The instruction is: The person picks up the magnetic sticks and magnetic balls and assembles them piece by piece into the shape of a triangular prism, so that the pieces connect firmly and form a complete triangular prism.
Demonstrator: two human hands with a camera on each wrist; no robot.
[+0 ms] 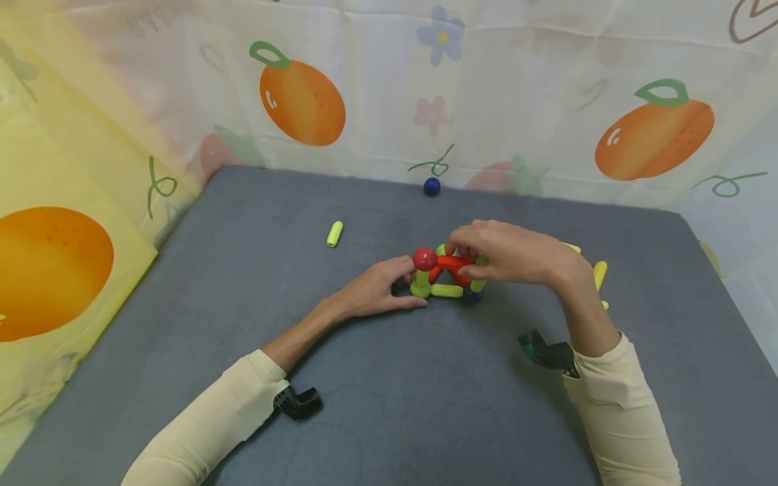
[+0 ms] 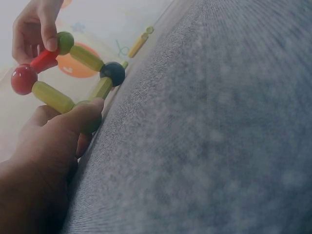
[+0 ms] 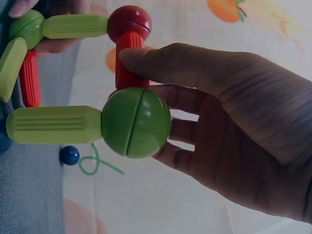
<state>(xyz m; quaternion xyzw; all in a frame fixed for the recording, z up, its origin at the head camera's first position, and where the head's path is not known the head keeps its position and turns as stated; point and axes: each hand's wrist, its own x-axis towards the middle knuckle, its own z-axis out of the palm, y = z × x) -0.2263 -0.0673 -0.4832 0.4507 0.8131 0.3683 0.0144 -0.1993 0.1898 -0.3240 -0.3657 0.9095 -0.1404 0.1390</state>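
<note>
A frame of ball-and-rod building pieces stands on the table. My left hand (image 1: 379, 288) grips the low green ball (image 1: 421, 286) at its near left corner, thumb in front. From there a yellow-green rod (image 2: 53, 97) rises to a glossy red ball (image 1: 425, 259). Across the top runs a red rod (image 3: 131, 58), which my right hand (image 1: 507, 251) pinches between thumb and fingers. At its other end is a second green ball (image 3: 136, 123), joined by an upright yellow-green rod (image 3: 53, 125) to a dark blue ball (image 2: 112, 74) below. Another red rod (image 3: 29, 79) sits lower in the frame.
A loose yellow-green rod (image 1: 335, 234) lies to the left on the grey table (image 1: 389, 405). One blue ball (image 1: 432, 187) is at the back edge, against the printed cloth (image 1: 377, 81). More yellow-green rods (image 1: 600, 275) lie right of my right hand, partly hidden by the arm.
</note>
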